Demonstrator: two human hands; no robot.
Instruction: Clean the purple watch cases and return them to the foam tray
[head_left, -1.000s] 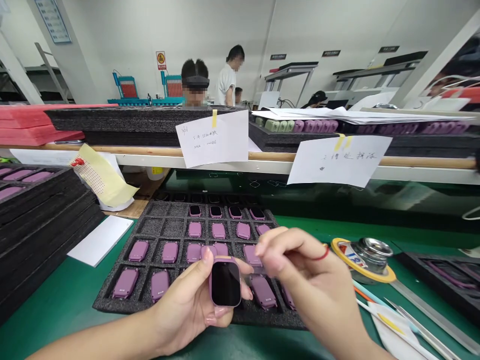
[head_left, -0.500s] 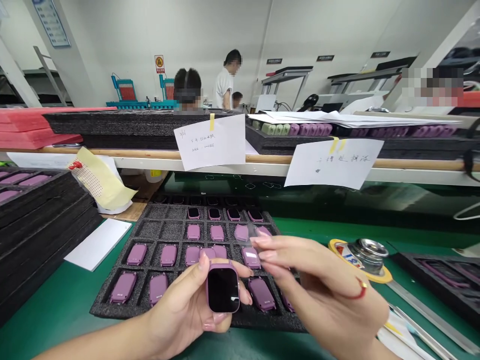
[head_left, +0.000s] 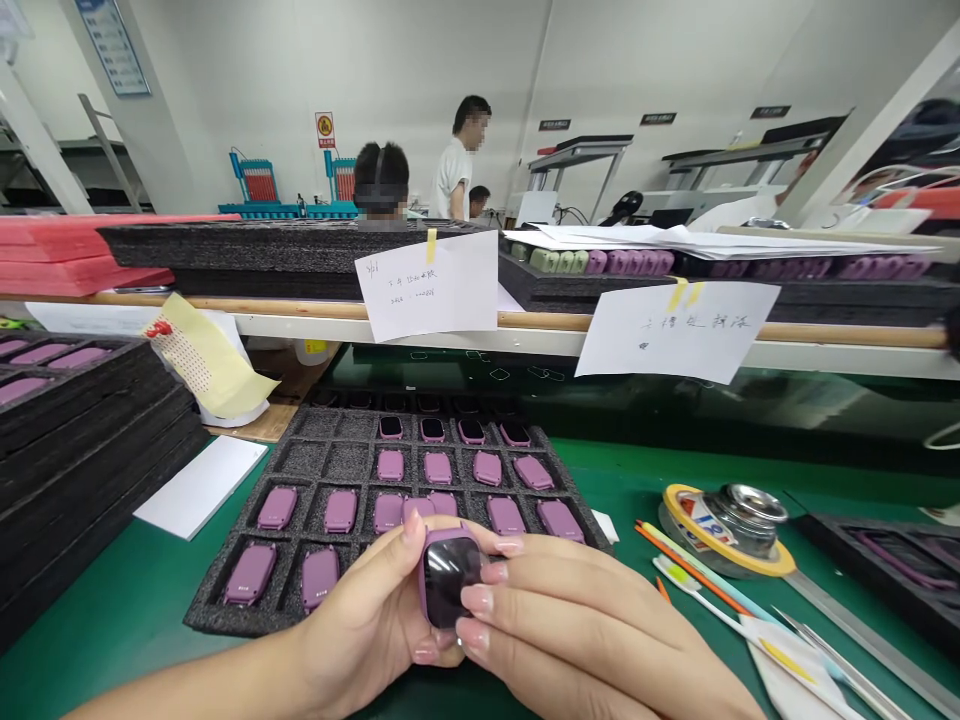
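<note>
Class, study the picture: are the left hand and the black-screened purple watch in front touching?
Touching. The head view shows the left hand holding the watch, its thumb against the case's left edge.

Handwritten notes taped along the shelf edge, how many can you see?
2. The left note hangs on the shelf edge near the middle of the view; the right note hangs farther right. Neither looks hidden.

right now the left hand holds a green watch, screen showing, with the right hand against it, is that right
Only the colour is wrong: the head view shows a purple watch in the left hand, screen showing, with the right hand against it.
</note>
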